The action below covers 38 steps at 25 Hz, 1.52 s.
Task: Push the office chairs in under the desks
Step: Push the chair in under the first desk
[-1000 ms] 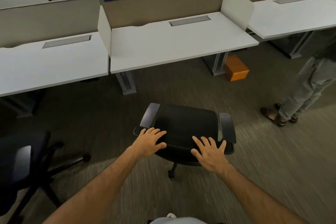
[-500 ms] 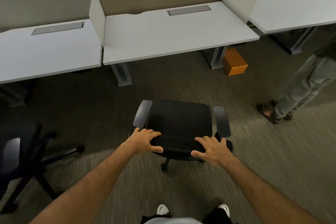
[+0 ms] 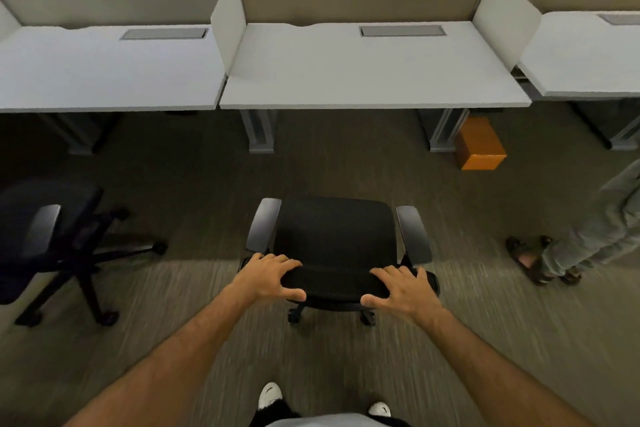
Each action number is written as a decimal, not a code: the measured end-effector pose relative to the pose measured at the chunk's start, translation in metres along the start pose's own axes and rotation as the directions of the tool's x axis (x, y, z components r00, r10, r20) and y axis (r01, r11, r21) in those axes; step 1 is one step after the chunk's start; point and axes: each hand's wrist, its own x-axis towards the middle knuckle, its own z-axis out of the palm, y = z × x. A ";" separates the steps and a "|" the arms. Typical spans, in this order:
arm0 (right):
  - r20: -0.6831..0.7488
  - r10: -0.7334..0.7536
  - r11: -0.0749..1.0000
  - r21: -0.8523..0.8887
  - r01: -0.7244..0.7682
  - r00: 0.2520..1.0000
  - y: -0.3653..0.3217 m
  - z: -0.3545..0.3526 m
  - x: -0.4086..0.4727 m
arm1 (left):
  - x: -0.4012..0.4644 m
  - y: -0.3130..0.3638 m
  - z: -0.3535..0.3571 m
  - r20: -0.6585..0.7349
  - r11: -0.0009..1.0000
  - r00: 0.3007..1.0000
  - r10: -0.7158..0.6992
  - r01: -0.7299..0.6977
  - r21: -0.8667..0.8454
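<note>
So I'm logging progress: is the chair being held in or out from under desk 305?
Out. The chair stands on open carpet short of the desk; both hands grip its backrest.

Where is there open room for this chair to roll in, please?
Under the middle desk, the floor between its two legs is bare, straight ahead of the chair that the left hand and right hand grip. It is tighter to the right, with the orange box and a bystander's feet.

Hands (image 3: 339,282) on chair (image 3: 334,239) backrest
</note>
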 end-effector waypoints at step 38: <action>-0.173 -0.084 0.992 -0.110 0.065 0.981 0.133 -0.174 0.271 | 0.268 -0.061 -0.174 -0.187 0.998 0.982 0.014 -0.024 -0.052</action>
